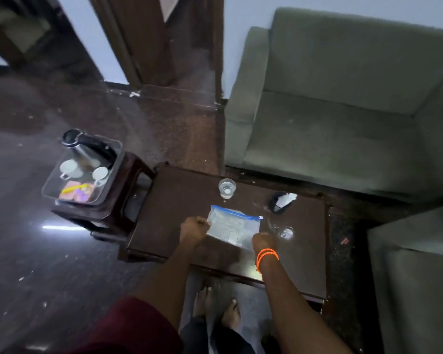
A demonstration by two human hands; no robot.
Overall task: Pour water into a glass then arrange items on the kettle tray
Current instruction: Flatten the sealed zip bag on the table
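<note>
The sofa (343, 98) stands beyond the table's (189, 190) far edge; a second seat sits past the right edge. The stool (128, 195) stands at the table's left edge, touching or nearly so, and carries the tray (49, 192).

On the tray, the kettle (87, 146) occupies the far end, tilted as seen through the wide lens. Two white cups (69, 167) sit mid-tray, and coloured sachets (76, 191) fill the near end.

The zip bag (234, 227) lies near the table's centre, long axis running left to right, blue seal toward the far edge. The left hand (193, 229) pinches its left edge with curled fingers. The right hand (264, 242), orange bands at the wrist, grips its near-right corner. Both hands are on the bag; the left is nearer the tray, which lies to the left and farther away.

A glass (226, 187) holding water stands by the far edge, beyond the bag. A second glass (283, 229) lies just right of the bag. A dark holder (279, 203) with white paper stands near the far-right corner.

Judgement: pouring appears complete; the bag's transfer to the tray remains.

No writing is legible; bag contents are blurred.
</note>
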